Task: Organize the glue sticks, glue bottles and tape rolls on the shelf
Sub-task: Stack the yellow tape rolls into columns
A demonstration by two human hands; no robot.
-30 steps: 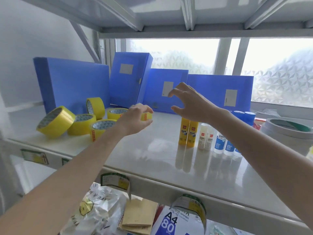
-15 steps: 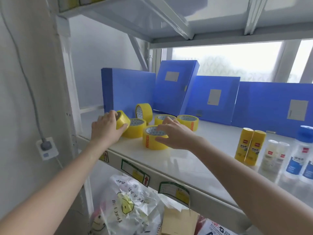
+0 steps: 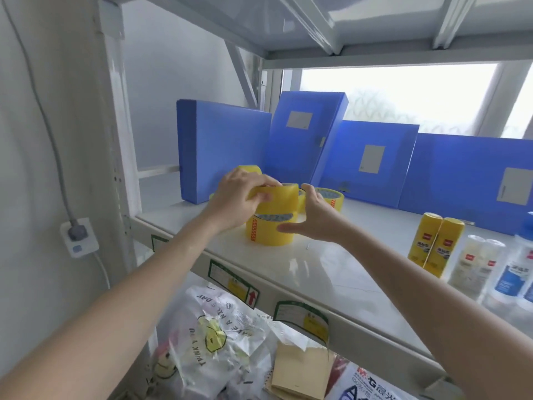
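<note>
Looking at my feed, the left hand (image 3: pixel 235 202) has its fingers (image 3: pixel 261 197) curled round a yellow roll of packing tape (image 3: pixel 284 197), holding it right on top of a second yellow tape roll (image 3: pixel 269 233) that sits flat on the white metal shelf (image 3: pixel 331 267). Right hand (image 3: pixel 315 220) is spread open, thumb against the lower roll's side, fingertips up by the top one. Two yellow glue sticks (image 3: pixel 435 248) stand upright further right, well apart.
</note>
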